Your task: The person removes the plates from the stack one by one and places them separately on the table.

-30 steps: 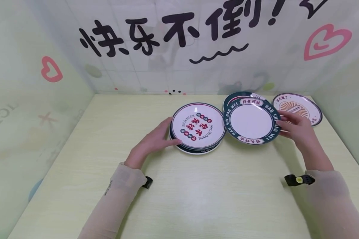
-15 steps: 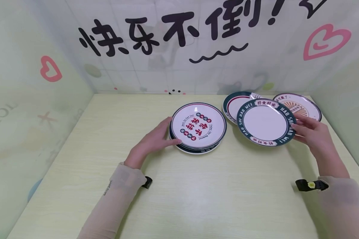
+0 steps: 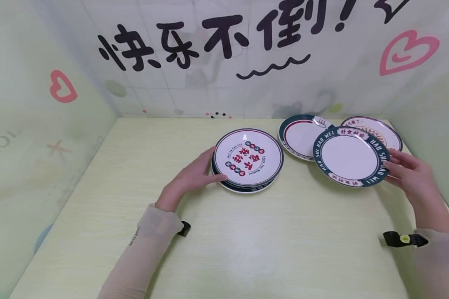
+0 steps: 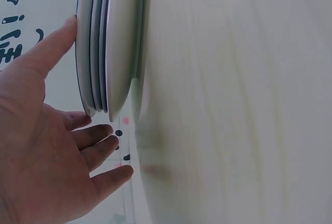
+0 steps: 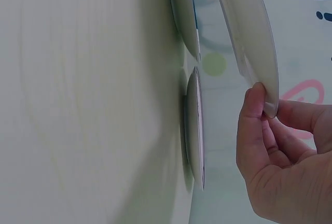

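Observation:
In the head view, my right hand (image 3: 409,170) pinches the right rim of a plate (image 3: 349,158) with a dark green lettered border. The right wrist view shows this plate (image 5: 251,32) raised off the table, thumb and fingers on opposite faces. My left hand (image 3: 191,176) rests against the left side of a plate stack (image 3: 248,158) whose top plate bears red characters. Seen from the left wrist, several rims lie together in the stack (image 4: 101,53); the fingers of my left hand (image 4: 49,146) are loosely extended, touching its edge.
Behind the held plate, a green-and-white plate (image 3: 297,137) with a red ring lies on the table (image 3: 228,241). At the back right corner lies a plate with a sunburst print (image 3: 391,135), partly covered from view. A printed backdrop (image 3: 172,91) borders the table's far edge.
My right hand has carried the green-bordered plate rightward and slightly nearer, uncovering more of the red-ringed plate behind it. My left hand and the stack have stayed in place.

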Motion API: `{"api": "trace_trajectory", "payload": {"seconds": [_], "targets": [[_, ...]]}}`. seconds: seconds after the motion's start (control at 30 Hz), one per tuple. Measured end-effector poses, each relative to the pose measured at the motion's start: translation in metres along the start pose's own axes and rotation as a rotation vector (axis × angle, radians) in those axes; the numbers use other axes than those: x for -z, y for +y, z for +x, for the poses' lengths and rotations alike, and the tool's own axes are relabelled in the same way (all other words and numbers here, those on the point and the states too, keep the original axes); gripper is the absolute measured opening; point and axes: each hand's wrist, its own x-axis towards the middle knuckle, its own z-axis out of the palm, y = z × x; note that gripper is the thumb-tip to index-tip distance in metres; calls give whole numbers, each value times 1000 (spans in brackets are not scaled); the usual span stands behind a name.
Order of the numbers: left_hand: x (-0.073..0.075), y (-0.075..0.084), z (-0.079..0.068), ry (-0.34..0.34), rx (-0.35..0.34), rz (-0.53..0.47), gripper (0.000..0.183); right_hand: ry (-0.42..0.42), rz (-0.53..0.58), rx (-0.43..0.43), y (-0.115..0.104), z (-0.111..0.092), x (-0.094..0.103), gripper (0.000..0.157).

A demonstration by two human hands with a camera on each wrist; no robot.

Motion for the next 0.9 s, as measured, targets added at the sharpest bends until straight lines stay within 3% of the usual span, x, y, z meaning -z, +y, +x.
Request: {"api": "trace_trajectory", "payload": {"seconds": [0.17, 0.33, 0.53, 0.73, 0.9], "targets": [[0, 1, 0, 1, 2, 1, 104, 59, -46, 6, 5, -4, 10, 45], [-1, -1, 0, 1, 8, 8, 104, 80, -37, 23, 9, -7, 23, 32], [-2, -2, 0, 2, 11, 14, 104, 133, -82, 2, 13, -9, 36, 31], [-2, -2, 1, 0, 12, 21, 104, 79, 74, 30, 17, -12, 49, 27], [-1, -1, 0, 0, 14, 24, 104, 105, 76, 18, 22, -13, 58, 30]]}}
